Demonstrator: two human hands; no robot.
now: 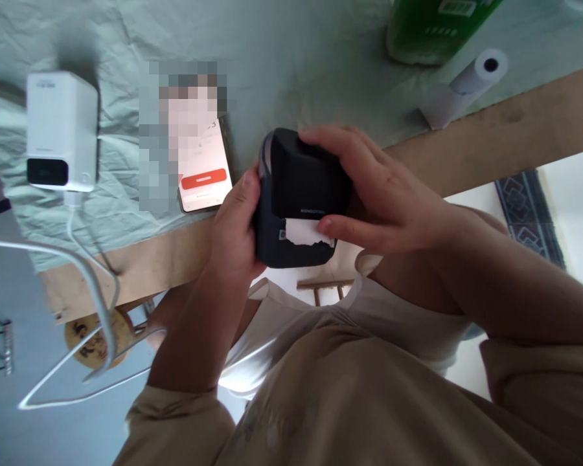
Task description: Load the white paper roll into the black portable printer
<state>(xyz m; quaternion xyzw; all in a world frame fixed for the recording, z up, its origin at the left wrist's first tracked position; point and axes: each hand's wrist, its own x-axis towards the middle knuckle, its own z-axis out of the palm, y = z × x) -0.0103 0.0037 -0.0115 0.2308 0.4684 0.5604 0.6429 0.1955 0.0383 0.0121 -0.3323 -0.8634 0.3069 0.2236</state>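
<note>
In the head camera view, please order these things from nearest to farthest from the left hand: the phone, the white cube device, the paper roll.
Measured from the left hand, which grips the black printer:
1. Phone, just beside the hand on the cloth.
2. White cube device, far toward the picture's left edge.
3. Paper roll, near the top right corner.

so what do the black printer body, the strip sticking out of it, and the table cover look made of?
Printer: matte black moulded plastic by the look, smooth faces, rounded corners, soft sheen. Strip: thin white paper, ragged torn edge. Table cover: pale green woven cloth, probably, creased and wrinkled. Both the left hand and right hand grip the printer.
</note>
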